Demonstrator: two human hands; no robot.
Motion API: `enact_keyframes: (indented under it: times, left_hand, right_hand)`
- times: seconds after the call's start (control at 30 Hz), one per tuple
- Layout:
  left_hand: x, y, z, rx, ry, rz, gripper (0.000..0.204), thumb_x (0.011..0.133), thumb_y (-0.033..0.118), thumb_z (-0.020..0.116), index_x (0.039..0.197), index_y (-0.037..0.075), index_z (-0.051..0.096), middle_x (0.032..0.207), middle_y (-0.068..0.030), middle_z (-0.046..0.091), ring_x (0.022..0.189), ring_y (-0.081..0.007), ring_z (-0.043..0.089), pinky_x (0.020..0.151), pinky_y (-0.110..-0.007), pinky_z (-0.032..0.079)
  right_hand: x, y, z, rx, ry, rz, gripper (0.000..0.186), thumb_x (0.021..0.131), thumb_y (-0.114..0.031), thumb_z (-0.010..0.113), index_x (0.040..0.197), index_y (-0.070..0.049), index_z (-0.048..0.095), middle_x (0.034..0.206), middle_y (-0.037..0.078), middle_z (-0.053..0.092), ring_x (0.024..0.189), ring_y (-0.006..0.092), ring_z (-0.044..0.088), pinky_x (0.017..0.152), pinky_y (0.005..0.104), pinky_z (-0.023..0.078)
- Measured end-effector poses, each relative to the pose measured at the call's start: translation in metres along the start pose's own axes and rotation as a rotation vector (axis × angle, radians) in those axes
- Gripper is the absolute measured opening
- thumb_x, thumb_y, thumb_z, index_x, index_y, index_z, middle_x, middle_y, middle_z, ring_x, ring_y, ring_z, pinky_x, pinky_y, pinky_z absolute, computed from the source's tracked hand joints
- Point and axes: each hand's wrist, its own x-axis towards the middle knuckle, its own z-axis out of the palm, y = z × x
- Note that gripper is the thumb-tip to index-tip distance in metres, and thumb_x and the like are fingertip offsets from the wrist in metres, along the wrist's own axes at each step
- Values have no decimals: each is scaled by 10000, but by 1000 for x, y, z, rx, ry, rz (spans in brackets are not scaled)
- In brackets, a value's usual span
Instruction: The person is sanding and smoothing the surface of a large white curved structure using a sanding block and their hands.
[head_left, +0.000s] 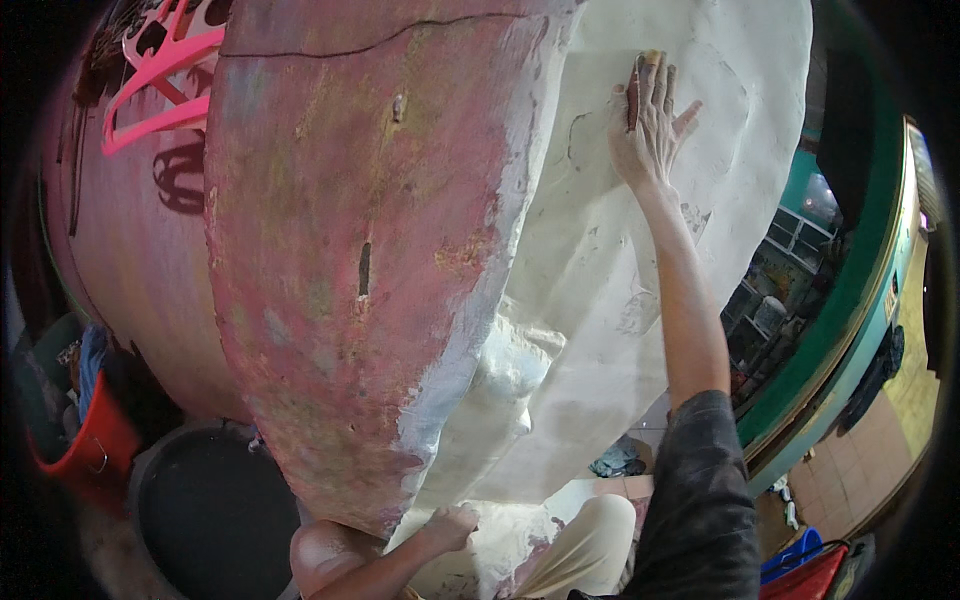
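Note:
A tall curved panel fills the middle of the head view: one side is weathered pink-red (330, 210), the other a smooth cream-white face (600, 370) with a pale ridge between them. High on the white face, my right hand (652, 130) lies with its fingers stretched along the surface. It presses a dark reddish-brown piece, which looks like sandpaper (633, 92), mostly covered by the hand. Low down, beside the panel's bottom, my left hand (447, 530) is closed with curled fingers; whatever is inside them, if anything, is hidden. A lumpy raised part (515, 370) juts from the white face above it.
Pink plastic hangers (165, 85) hang at the upper left, before another pinkish surface. A red bucket (95, 425) and a round black tub (215, 510) stand at the lower left. Rightward are a green-edged ledge (800, 400), cluttered shelves (770, 300) and a tiled floor (850, 470).

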Motion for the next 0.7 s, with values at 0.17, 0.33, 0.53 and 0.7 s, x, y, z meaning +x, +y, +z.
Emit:
enact_keyframes:
  times: [0.17, 0.33, 0.53, 0.7]
  left_hand:
    - [-1, -3, -13, -78, -92, 14, 235, 680, 156, 666, 895, 100, 592, 903, -90, 585, 841, -285, 609, 693, -393, 483]
    - [13, -6, -13, -135, -308, -66, 322, 630, 117, 711, 933, 102, 604, 955, -95, 585, 933, -257, 592, 787, -389, 456]
    - [5, -5, -12, -165, -154, -51, 270, 681, 159, 668, 935, 96, 602, 966, -100, 579, 968, -238, 577, 810, -378, 433]
    - [4, -12, 6, -157, -165, -22, 206, 715, 171, 630, 901, 85, 607, 967, -110, 604, 912, -292, 611, 753, -429, 475]
  right_hand:
    - [-83, -56, 1, 207, -53, -35, 572, 944, -294, 338, 1457, -106, 168, 1519, 137, 106, 1410, 278, 63, 1084, 550, -87]
    - [-114, -37, -25, 220, -306, -443, 554, 931, -222, 366, 1450, -131, 194, 1513, 125, 146, 1403, 278, 116, 1088, 562, -76]
    - [14, 26, 6, -56, 16, -48, 530, 951, -284, 324, 1438, -94, 233, 1508, 105, 179, 1402, 298, 91, 1069, 597, -59]
    - [-71, -55, -16, -463, -358, -36, 536, 944, -275, 325, 1434, -78, 237, 1504, 161, 154, 1407, 298, 51, 1069, 599, -66]
